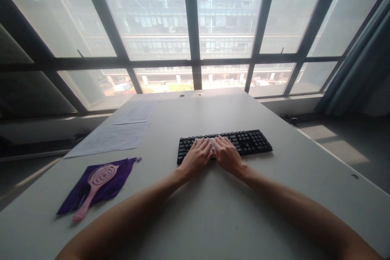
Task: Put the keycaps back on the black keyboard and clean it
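Note:
A black keyboard (252, 140) lies slightly slanted on the white table. On its left half sits a small white piece, a tissue or a thin cloth (212, 145), mostly covered by my fingers. My left hand (198, 155) rests flat over it from the left, fingers stretched out toward the far row of keys. From the other side my right hand (227, 152) lies flat as well, its fingertips on the white piece and the keys. The two thumbs come close together in the middle. What is under both palms is hidden.
On the left of the white table (198, 203), a pink hairbrush (102, 175) lies on a purple drawstring pouch (117, 183). Printed paper sheets (112, 140) spread along the far left edge. Large windows stand beyond the table, and a curtain (353, 65) hangs at the right.

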`<state>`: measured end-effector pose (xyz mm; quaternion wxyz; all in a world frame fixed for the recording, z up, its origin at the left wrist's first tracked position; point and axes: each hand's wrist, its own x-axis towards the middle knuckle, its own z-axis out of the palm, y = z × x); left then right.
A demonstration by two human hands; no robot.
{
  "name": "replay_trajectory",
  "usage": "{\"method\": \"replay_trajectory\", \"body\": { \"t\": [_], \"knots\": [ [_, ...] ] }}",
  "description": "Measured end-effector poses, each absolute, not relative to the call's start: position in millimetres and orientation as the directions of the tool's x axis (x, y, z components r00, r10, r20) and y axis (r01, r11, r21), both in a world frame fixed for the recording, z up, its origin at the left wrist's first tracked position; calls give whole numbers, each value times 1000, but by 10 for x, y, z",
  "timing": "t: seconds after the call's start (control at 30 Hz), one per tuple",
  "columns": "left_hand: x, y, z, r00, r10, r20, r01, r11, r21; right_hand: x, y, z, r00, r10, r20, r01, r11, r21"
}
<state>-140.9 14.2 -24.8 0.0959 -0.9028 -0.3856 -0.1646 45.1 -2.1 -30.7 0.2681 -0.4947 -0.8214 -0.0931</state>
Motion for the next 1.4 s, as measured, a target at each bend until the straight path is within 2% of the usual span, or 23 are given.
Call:
{"method": "replay_trajectory", "body": {
  "t": [0.17, 0.43, 0.77, 1.13, 1.4],
  "knots": [
    [-1419, 119, -292, 617, 671, 412, 759, -646, -85, 484, 27, -338, -440, 735, 516, 802, 580, -144],
    [-1416, 46, -289, 614, 677, 406, 773, -620, -135, 474, 7, -305, -468, 733, 493, 788, 599, -142],
    [-1441, 50, -327, 622, 681, 387, 753, -656, -56, 459, -16, -313, -477, 716, 510, 763, 625, -164],
    [-1412, 4, -256, 615, 685, 390, 763, -641, -76, 438, -38, -290, -468, 730, 497, 777, 609, -162],
    [-1425, 29, -308, 573, 698, 430, 786, -617, -45, 430, -24, -331, -443, 736, 512, 798, 584, -150]
  ]
}}
